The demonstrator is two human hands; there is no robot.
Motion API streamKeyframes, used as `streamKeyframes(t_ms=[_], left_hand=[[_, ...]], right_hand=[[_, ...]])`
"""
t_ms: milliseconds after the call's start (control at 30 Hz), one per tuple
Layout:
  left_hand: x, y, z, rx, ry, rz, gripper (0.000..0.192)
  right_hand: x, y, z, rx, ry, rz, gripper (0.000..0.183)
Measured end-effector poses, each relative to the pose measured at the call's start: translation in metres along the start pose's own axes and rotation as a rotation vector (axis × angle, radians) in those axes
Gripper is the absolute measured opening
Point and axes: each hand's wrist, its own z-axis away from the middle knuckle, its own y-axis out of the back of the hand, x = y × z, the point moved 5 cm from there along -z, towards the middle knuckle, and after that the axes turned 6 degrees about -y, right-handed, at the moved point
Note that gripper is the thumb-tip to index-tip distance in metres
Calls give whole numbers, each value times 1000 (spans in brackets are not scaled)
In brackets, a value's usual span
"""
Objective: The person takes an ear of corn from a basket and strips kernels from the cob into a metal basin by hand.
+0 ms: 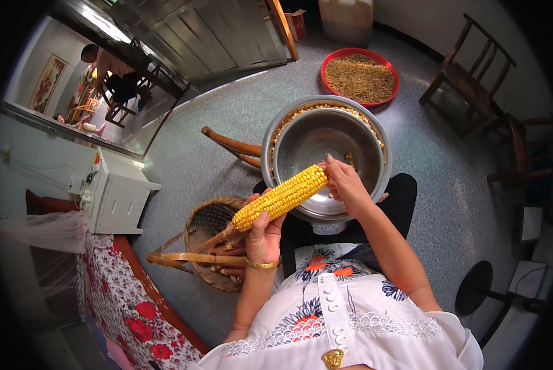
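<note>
An ear of yellow corn (281, 199) is held slantwise over the near left rim of a steel bowl (299, 143). My left hand (265, 233) grips its lower left part from beneath, with the thumb on the kernels. At the upper right tip, the fingers of my right hand (345, 185) close around the bare end of the cob. A few loose kernels (349, 159) lie inside the bowl. The bowl sits within a larger metal basin (268, 152), and corn kernels (283, 121) fill the gap between them. The palm side of my right hand is hidden.
A woven basket (195, 259) with a bamboo handle holds several bare cobs at the left. Beyond the basin stands a red tray (323, 76) of grain-like pieces. Wooden chairs (470, 78) line the right wall. A person (112, 69) sits beyond the doorway. A flower-patterned bed cover (133, 314) is at lower left.
</note>
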Motion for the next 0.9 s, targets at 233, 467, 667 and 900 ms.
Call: streamKeyframes(t_ms=[233,467,667,900], left_hand=[[0,7,-5,4,-25,-4,44],[-5,4,-4,25,9,67,41],[-7,3,-5,44,44,123,42],[-6,2,-6,50,68,154,41]], right_hand=[[1,-6,1,-7,167,12,35],[-4,-4,0,68,289,332,35],[-5,0,1,53,355,381,34],[-10,-2,4,41,459,500,34]])
